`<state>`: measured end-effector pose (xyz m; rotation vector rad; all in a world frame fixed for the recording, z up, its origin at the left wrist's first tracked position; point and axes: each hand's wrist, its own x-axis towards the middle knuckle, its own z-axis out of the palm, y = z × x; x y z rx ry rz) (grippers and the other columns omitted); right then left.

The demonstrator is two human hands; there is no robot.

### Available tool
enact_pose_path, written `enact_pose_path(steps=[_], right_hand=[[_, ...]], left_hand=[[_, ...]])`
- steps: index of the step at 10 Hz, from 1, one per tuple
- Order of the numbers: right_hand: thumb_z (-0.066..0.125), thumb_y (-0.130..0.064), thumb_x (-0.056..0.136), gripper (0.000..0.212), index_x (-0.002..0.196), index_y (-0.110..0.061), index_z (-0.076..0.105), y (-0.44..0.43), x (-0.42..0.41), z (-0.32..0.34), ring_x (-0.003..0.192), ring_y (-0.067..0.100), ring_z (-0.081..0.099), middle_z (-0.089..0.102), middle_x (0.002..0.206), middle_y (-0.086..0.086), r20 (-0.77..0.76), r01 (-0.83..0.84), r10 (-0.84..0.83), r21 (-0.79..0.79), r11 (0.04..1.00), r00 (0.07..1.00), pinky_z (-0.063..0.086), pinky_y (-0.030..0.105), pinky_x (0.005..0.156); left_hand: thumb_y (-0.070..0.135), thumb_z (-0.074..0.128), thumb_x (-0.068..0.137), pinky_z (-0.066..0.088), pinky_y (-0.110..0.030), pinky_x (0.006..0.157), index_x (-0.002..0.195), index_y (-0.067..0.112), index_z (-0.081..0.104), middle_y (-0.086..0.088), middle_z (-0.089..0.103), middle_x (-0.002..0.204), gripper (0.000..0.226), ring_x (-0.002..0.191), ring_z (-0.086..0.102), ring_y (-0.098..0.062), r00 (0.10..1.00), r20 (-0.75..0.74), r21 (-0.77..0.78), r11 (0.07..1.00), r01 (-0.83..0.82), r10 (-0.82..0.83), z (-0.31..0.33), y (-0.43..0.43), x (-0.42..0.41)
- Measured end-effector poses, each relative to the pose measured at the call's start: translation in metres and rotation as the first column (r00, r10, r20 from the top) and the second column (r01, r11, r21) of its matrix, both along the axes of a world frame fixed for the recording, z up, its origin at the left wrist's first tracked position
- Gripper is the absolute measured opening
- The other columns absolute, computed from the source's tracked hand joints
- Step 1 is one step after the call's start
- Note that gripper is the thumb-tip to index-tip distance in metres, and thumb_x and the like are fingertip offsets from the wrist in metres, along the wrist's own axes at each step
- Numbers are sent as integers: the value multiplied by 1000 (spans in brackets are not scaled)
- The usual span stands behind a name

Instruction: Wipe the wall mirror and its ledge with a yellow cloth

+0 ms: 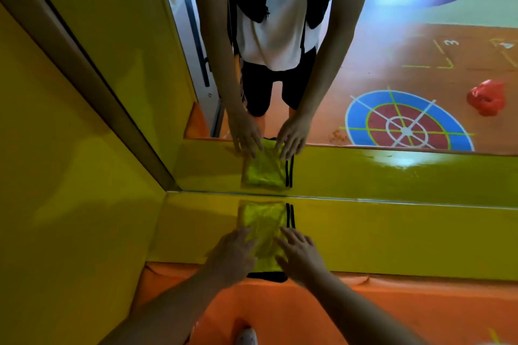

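A folded yellow cloth (263,221) with black stripes along its right and near edges lies flat on the yellow ledge (392,235) below the wall mirror (378,50). My left hand (232,252) rests on the cloth's left part with fingers spread and straight. My right hand (300,253) presses its right part, fingers also flat. The cloth's far edge nearly reaches the mirror's base. Both hands and the cloth appear reflected in the glass.
A yellow padded wall (56,148) meets the mirror at the left corner. An orange padded step (280,311) runs under the ledge, with my shoe at the bottom. The mirror reflects a person, an orange floor, a target mark and a red bag.
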<state>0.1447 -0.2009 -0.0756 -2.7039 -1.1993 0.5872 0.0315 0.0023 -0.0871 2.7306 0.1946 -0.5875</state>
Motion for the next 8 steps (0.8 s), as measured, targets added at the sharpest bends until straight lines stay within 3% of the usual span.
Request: enact_pose_path(steps=[1,2,3,4,5,6,7,8], right_hand=[[60,-71,73,90,154,-43,33,-21,-18,-20,149,27,36,35,164,1,-64,-155,147,-151,976,987,41,45,107],[58,-72,75,108,162,-39,5,-31,-21,-42,154,31,25,36,164,1,-83,-197,186,-164,967,979,40,46,107],[41,-59,88,84,162,-39,6,-26,-16,-44,153,28,22,37,163,-2,-40,-193,189,-181,964,981,45,43,107],[33,-51,95,66,159,-43,20,-19,2,-48,152,26,31,37,163,-4,-86,-160,145,-211,964,986,50,44,105],[27,-50,98,60,157,-44,22,-13,6,-39,152,26,20,26,167,-2,-72,-159,147,-215,964,986,43,50,111],[23,-51,107,58,161,-43,7,-11,0,-12,152,21,-20,-19,166,-6,-106,-124,102,-232,965,989,6,52,128],[28,-49,110,58,162,-40,5,-20,-6,14,154,19,-22,-22,168,-5,-117,-70,47,-200,977,992,-2,48,128],[27,-47,110,58,163,-38,5,-36,-7,49,157,20,-15,-17,170,-2,-61,-67,58,-155,986,996,1,46,127]], left_hand=[[80,33,77,59,-45,88,131,37,67,-7,62,142,77,125,64,-25,988,-84,92,987,135,-128,-14,-2,-9],[84,41,75,50,-54,99,147,39,48,-9,49,156,85,140,49,-29,958,-139,217,936,278,-252,-29,1,-13],[74,69,71,52,-53,99,149,40,43,-8,46,158,89,141,49,-28,953,-122,244,922,300,-278,-31,1,-8],[58,75,79,47,-55,106,155,42,34,-6,31,167,88,149,39,-28,960,-59,228,933,279,-273,-33,8,6],[53,59,93,32,-58,116,159,45,11,-4,4,172,81,157,14,-27,963,-47,238,933,269,-265,-31,14,11],[55,36,102,8,-59,125,160,48,1,2,-23,167,68,157,-15,-23,962,-51,221,936,274,-270,-14,8,7],[57,32,105,-7,-55,125,161,46,-1,5,-28,165,66,155,-24,-20,978,-113,157,969,190,-174,18,-5,3],[55,32,106,-3,-54,125,163,42,4,3,-16,171,65,158,-15,-22,995,-23,151,984,97,-95,56,-31,3]])
